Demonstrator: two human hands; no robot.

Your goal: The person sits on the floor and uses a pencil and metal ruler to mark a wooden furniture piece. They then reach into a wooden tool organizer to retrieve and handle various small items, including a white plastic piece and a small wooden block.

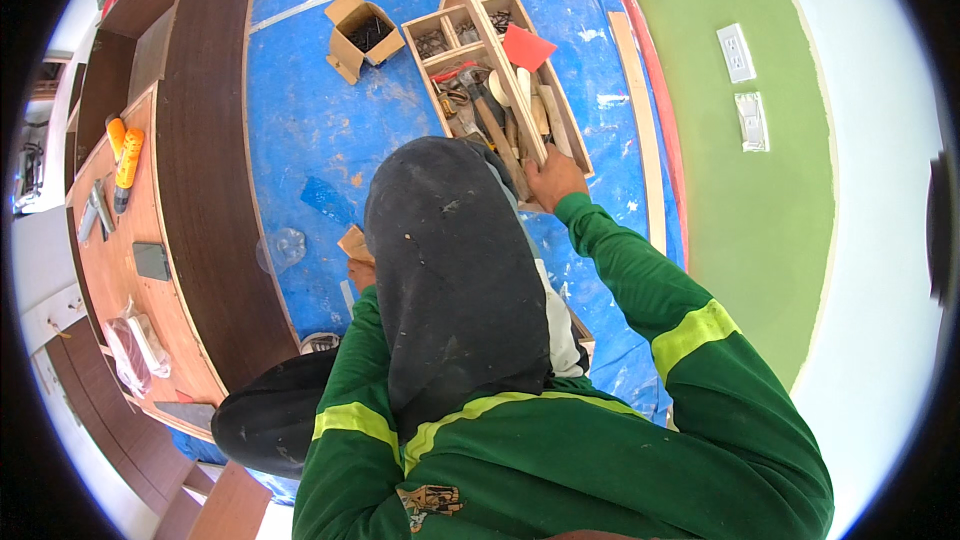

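A long wooden toolbox (585,140) with compartments and a raised centre board stands on the floor ahead. My right hand (556,182) is closed round the near end of that board. Inside the box lie a hammer (487,112), red-handled pliers (455,71) and several other hand tools. A red flat sheet (527,46) rests across its right side. At my raised knee, my left hand (361,273) is partly hidden by the dark trouser leg. A small tan wood piece (355,243) sticks up from its fingers, which look closed on it.
A blue tarp (310,130) covers the floor. An open cardboard box (352,22) of dark screws stands left of the toolbox. On a wooden panel at left lie a yellow drill (127,170) and a dark phone-like slab (151,261). A green wall (740,230) rises at right.
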